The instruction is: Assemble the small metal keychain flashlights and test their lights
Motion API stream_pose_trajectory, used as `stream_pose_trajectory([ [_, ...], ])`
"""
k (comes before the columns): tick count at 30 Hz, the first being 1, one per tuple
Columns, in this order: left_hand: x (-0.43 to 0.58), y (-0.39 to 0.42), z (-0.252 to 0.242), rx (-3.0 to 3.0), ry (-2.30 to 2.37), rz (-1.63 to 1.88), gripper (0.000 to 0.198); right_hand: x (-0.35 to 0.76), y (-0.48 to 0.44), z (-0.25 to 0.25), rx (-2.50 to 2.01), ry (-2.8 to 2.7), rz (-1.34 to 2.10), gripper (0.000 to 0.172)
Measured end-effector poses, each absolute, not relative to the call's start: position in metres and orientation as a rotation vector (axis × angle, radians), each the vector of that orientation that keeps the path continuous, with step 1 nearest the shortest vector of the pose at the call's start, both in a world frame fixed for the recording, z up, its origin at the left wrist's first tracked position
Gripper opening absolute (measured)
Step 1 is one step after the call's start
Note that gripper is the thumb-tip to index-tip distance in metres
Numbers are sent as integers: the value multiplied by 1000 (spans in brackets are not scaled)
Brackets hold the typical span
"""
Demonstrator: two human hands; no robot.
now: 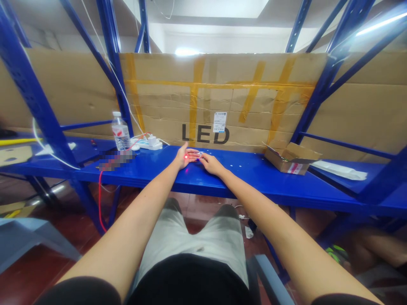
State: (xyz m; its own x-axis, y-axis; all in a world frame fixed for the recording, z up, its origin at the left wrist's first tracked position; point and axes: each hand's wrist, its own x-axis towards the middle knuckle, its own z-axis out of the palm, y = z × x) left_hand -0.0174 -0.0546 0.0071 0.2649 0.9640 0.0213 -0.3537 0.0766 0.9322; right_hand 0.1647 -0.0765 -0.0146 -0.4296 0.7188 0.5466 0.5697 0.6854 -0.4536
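Note:
My left hand (183, 157) is held just above the blue table, palm turned inward, thumb up and fingers stretched out toward my right hand. A bright red spot of light (186, 157) glows on its palm, and a fainter red glint shows on the tabletop below. My right hand (212, 164) is closed, its fingers pinching a small shiny silver and purple thing (199, 156) near my left fingertips. That thing is too small to name. Whether the left fingertips touch it, I cannot tell.
On the blue table (254, 182), a water bottle (121, 133) and a white power strip (151, 143) stand left. To the right are an open cardboard box (291, 159) and a white packet (340, 170). A cardboard panel (248, 97) stands behind; blue posts frame both sides.

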Motion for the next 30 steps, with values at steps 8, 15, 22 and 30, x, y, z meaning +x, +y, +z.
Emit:
stream_pose_trajectory([
  [8,-17,-56,8,1042,760,1134,70,165,-76,-15,-973,-2159,257,16],
  [15,-15,-59,10,1035,796,1146,71,166,-78,-14,-949,-2188,233,20],
  [22,-16,-55,7,1050,792,1138,70,166,-79,-13,-908,-2188,246,23],
  [30,-16,-56,7,1072,811,1125,68,166,-81,-12,-959,-2176,249,20],
])
